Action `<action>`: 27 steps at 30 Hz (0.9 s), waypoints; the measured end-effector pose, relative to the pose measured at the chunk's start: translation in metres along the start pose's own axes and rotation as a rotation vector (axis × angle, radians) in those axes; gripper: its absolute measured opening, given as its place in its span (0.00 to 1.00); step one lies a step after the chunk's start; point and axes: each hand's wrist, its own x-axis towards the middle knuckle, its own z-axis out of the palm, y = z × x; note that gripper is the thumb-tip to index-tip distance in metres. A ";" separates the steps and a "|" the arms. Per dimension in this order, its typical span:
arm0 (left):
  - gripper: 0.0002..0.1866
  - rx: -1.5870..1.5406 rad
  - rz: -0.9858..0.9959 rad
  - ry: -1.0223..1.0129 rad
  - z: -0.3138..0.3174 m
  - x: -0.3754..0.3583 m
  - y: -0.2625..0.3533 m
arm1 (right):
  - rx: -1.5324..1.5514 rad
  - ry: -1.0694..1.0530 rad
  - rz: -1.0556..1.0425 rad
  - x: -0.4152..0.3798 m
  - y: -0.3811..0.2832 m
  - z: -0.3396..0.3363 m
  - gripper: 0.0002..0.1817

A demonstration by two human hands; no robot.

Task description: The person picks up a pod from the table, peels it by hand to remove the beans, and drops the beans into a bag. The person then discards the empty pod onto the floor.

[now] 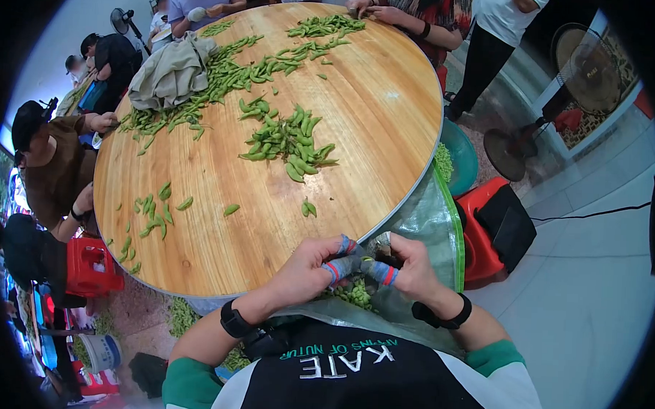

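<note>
Both hands meet at the near edge of the round wooden table, with striped cloth covers on some fingers. My left hand is closed in a pinch, its fingertips touching those of my right hand, which is closed too. A bit of green, looking like a bean pod, shows between the fingertips; the fingers hide most of it. Just below lie shelled green beans. On the table ahead are a small pod pair and a larger heap of green pods.
More pods are scattered at the table's left, and a long pile lies beside a grey cloth. A green basin and red stool stand to the right. Other people sit around the table.
</note>
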 end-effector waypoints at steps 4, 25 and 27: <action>0.12 0.051 -0.008 -0.069 -0.003 -0.002 0.000 | -0.105 0.015 -0.065 -0.002 0.001 -0.002 0.09; 0.10 1.255 0.461 0.319 -0.046 -0.028 0.012 | -0.316 -0.178 -0.118 -0.009 0.014 -0.008 0.08; 0.11 1.575 0.418 0.450 -0.064 -0.033 0.022 | -0.270 -0.182 -0.046 -0.011 0.010 -0.005 0.08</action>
